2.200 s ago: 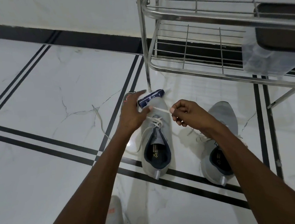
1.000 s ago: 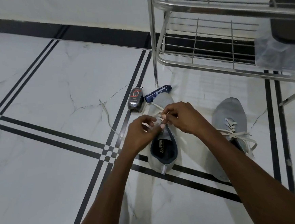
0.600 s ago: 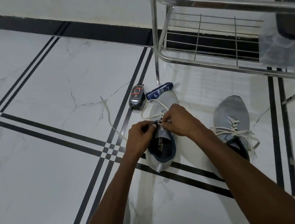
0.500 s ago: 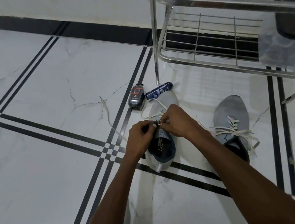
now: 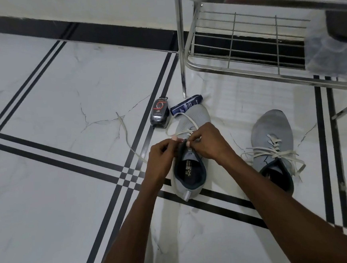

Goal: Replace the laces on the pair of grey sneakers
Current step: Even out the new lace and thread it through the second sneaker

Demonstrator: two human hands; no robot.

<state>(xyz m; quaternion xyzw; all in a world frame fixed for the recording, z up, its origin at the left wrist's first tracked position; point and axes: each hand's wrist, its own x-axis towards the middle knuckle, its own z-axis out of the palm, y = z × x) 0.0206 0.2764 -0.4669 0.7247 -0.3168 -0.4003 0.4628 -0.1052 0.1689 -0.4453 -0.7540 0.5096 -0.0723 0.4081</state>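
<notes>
Two grey sneakers stand on the marble floor, toes pointing away from me. At the nearer left sneaker (image 5: pixel 196 117), my left hand (image 5: pixel 162 155) and my right hand (image 5: pixel 208 143) meet over the tongue. Each pinches the white lace (image 5: pixel 183 120) at the top eyelets. A loop of that lace arcs over the toe, and a loose end trails left across the floor. The right sneaker (image 5: pixel 272 127) sits apart, its white lace (image 5: pixel 274 152) threaded and hanging loose and untied.
A dark pouch-shaped polish container (image 5: pixel 160 115) and a blue tube (image 5: pixel 187 106) lie just beyond the left sneaker's toe. A steel wire rack (image 5: pixel 246 69) stands behind, one leg close to the tube. A clear plastic bag (image 5: pixel 328 57) hangs at its right.
Both hands came together from being spread apart and now work at the tongue of the left sneaker. The lace loop over the toe has drawn in slightly.
</notes>
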